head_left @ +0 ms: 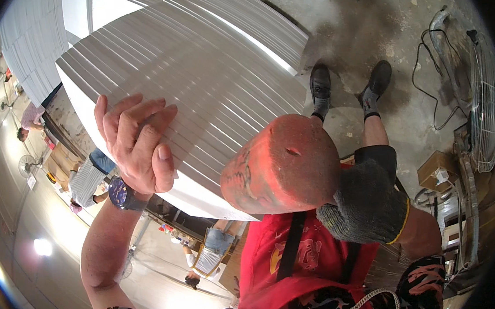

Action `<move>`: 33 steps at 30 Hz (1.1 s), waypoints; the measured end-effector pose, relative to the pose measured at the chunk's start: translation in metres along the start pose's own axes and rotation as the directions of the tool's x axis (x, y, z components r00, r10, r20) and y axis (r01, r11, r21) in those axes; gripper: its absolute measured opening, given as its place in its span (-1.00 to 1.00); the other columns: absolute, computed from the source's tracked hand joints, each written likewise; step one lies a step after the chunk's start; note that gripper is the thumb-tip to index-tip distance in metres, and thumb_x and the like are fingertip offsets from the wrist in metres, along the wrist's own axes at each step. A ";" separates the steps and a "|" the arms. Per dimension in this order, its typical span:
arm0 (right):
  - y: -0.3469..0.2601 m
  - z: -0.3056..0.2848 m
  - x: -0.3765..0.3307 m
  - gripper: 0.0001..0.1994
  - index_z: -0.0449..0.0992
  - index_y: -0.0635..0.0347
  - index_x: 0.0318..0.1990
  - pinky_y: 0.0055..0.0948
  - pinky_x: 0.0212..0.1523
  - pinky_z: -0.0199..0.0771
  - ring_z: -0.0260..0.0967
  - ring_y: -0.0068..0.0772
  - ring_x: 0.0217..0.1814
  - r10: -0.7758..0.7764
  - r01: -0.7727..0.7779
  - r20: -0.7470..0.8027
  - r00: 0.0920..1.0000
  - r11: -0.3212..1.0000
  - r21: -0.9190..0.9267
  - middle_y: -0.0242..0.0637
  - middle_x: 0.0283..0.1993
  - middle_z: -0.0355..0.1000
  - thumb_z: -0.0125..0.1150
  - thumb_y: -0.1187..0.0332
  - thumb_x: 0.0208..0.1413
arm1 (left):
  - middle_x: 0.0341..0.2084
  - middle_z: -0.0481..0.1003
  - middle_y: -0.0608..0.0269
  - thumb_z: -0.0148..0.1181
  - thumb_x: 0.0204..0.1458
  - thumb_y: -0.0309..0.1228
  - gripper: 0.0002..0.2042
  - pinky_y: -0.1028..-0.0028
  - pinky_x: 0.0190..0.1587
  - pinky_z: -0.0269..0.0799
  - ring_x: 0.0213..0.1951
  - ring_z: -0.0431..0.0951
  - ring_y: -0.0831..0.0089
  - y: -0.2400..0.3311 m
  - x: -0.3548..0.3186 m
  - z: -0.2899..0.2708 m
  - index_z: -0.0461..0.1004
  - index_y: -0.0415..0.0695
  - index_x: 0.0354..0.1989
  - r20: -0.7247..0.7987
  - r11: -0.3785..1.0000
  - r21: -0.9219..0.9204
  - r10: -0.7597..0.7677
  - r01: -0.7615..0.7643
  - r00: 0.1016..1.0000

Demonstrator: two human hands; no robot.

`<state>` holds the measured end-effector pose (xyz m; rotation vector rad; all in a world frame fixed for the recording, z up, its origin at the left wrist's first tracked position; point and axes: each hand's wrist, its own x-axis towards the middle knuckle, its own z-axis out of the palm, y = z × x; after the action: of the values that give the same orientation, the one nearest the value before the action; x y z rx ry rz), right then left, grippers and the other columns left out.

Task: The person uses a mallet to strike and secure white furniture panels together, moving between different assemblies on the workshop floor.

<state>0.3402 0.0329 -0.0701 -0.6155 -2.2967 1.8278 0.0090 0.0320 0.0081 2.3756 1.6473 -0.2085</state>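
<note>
Nearest the camera, at six o'clock, we see the red apron [280,274] over a patterned shirt. Above it the right hand [295,165], in a grey knit glove with a worn red rubber palm, lies flat and open against the near edge of the stack of white sheets [195,83], gripping nothing. At nine o'clock the bare left hand [139,142], a dark wristwatch [124,193] on its wrist, curls its fingers [151,118] loosely over the stack's left corner, pressing rather than clasping. We judge the step in hand to be squaring or steadying the stack's edge; a next move would call for even pressure from both hands so that the sheets do not fan out. Beyond, at one o'clock, stand the person's black shoes [349,85] on the concrete floor [364,6]; at three o'clock stands a wire-guarded fan [484,107].
</note>
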 end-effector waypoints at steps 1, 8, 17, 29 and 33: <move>-0.001 0.000 -0.002 -0.60 0.39 0.33 -0.08 -0.14 -0.61 0.38 0.36 -0.15 -0.65 0.002 -0.002 0.001 1.000 1.000 -0.018 -0.17 -0.56 0.35 0.22 0.22 0.00 | -0.31 0.52 0.12 -0.16 -0.07 -0.19 -0.58 -0.08 0.27 -0.10 -0.10 0.44 0.09 0.000 0.001 0.001 0.61 -0.20 -0.34 -0.001 1.000 -0.002 0.003 -0.003 1.000; 0.000 0.006 -0.022 -0.58 0.39 0.34 -0.07 -0.14 -0.62 0.36 0.37 -0.16 -0.65 -0.086 0.077 -0.035 0.996 0.977 -0.199 -0.15 -0.55 0.36 0.22 0.22 0.01 | -0.32 0.52 0.13 -0.15 -0.06 -0.19 -0.59 -0.07 0.27 -0.10 -0.10 0.43 0.09 0.000 -0.001 -0.002 0.61 -0.19 -0.34 0.007 1.000 0.008 0.007 -0.007 1.000; 0.011 0.028 -0.031 -0.62 0.39 0.34 -0.07 -0.14 -0.60 0.42 0.43 -0.16 -0.59 -0.021 0.019 -0.046 0.999 0.999 -0.043 -0.15 -0.49 0.44 0.22 0.26 0.02 | -0.34 0.52 0.15 -0.16 -0.04 -0.18 -0.59 -0.08 0.28 -0.11 -0.08 0.42 0.08 0.001 -0.002 0.000 0.61 -0.18 -0.34 0.007 1.000 -0.007 -0.005 0.006 1.000; 0.001 0.011 0.008 -0.74 0.40 0.14 -0.27 -0.13 -0.56 0.31 0.40 -0.08 -0.57 0.196 -0.192 -0.059 0.979 0.979 0.074 -0.25 -0.57 0.37 0.28 0.41 -0.17 | -0.36 0.53 0.16 -0.18 0.00 -0.17 -0.58 -0.06 0.29 -0.12 -0.07 0.42 0.10 0.001 -0.002 0.003 0.61 -0.16 -0.33 0.017 1.000 -0.005 -0.002 0.002 1.000; 0.008 0.014 -0.001 -0.76 0.39 0.18 -0.28 -0.12 -0.55 0.32 0.38 -0.02 -0.56 0.143 -0.149 -0.081 0.986 0.986 -0.076 -0.21 -0.57 0.38 0.25 0.42 -0.15 | -0.36 0.53 0.16 -0.18 0.00 -0.16 -0.58 -0.07 0.29 -0.12 -0.06 0.43 0.10 0.001 -0.003 0.000 0.61 -0.16 -0.33 0.012 1.000 -0.002 -0.001 0.001 1.000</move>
<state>0.3378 0.0214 -0.0813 -0.8716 -2.3426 1.7440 0.0089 0.0293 0.0086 2.3671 1.6430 -0.2207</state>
